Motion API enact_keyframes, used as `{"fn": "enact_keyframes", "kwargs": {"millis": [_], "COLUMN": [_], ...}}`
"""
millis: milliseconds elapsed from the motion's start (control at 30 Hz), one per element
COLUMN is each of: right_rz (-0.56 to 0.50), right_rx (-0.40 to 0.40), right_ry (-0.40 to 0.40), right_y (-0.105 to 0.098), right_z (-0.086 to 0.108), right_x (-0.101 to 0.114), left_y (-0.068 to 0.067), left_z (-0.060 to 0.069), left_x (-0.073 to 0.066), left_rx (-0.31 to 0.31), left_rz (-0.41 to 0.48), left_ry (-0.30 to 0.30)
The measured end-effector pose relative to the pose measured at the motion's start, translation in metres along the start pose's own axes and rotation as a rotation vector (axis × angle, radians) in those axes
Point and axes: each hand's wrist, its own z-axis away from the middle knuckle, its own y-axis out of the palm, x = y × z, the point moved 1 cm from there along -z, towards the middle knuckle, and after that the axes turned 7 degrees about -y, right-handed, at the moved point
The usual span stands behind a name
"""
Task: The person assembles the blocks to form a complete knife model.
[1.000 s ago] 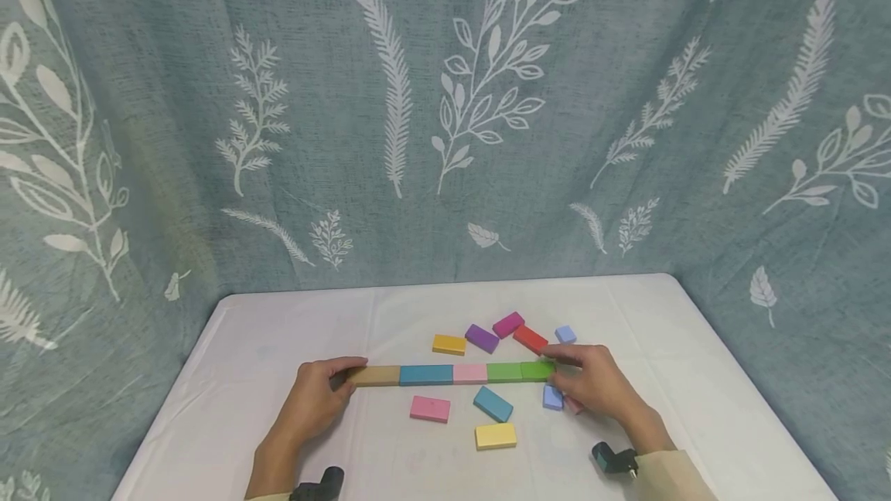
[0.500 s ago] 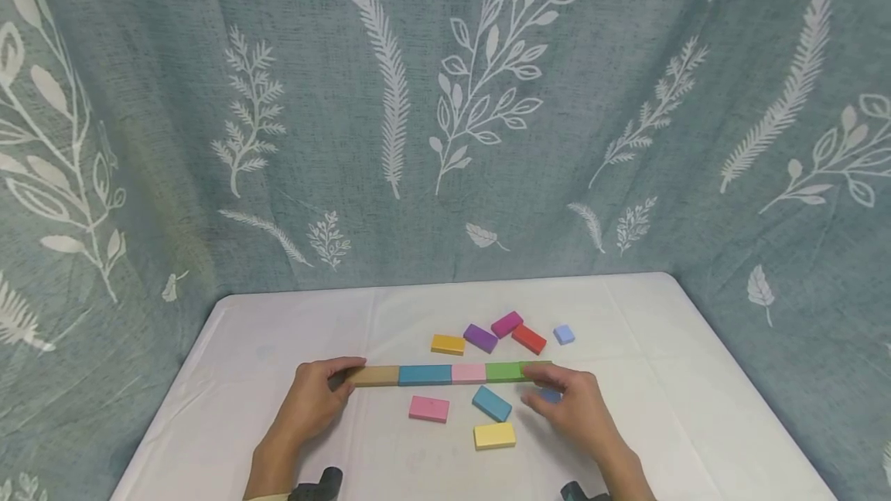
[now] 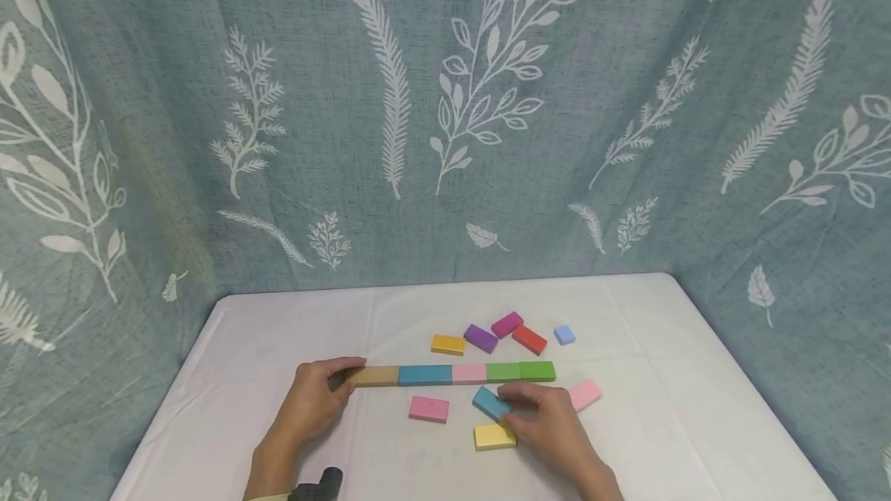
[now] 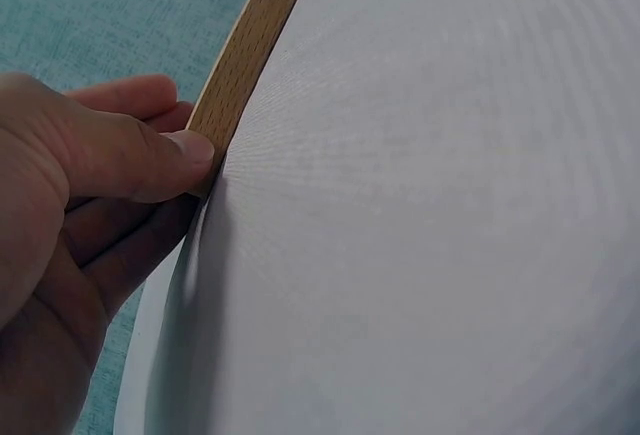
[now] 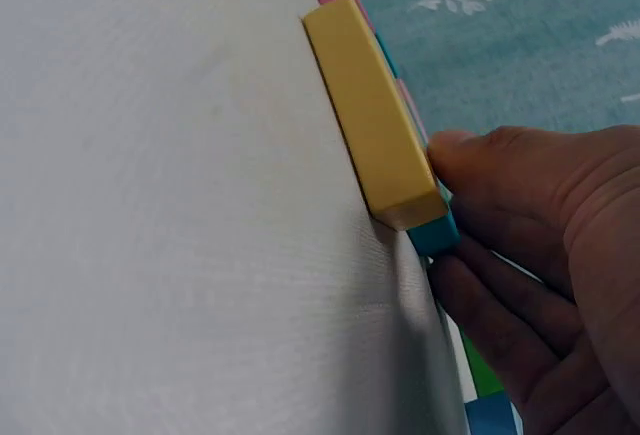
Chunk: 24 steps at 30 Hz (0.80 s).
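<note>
Your left hand [image 3: 316, 400] pinches the tan wooden block [image 3: 376, 376] at its left end, thumb on the near side. Rightward from it, end to end: long blue block [image 3: 425, 375], pale pink block [image 3: 469, 373], light green block [image 3: 503, 373], dark green block [image 3: 538, 371]. Your right hand [image 3: 550, 425] curves about the right end of the loose blue block [image 3: 489, 402], lying aslant nearer you than that line; cannot tell whether thumb and fingers grip it. Yellow block [image 3: 490, 437] just beside, nearer you
</note>
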Motion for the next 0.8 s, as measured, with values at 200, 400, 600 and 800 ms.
{"fn": "enact_keyframes", "kwargs": {"millis": [200,400,600,800], "right_rz": [0.04,0.042,0.078,0.1], "right_rx": [0.005,0.012,0.042,0.066], "right_ry": [0.032,0.037,0.033,0.029], "right_y": [-0.0004,-0.0015,-0.0016,-0.0023], "right_z": [-0.0011,-0.0012,-0.0045,-0.0062], "right_x": [0.0014,0.003,0.0036,0.0034], "left_y": [0.0014,0.0022,0.0025,0.0028], "left_z": [0.0012,0.0022,0.0032,0.0045], "left_x": [0.0001,0.0003,0.0001,-0.0012], "left_rx": [-0.002,-0.004,-0.009,-0.01], "left_rz": [-0.003,-0.003,-0.001,0.0], "left_ry": [-0.012,-0.019,-0.013,-0.01]}}
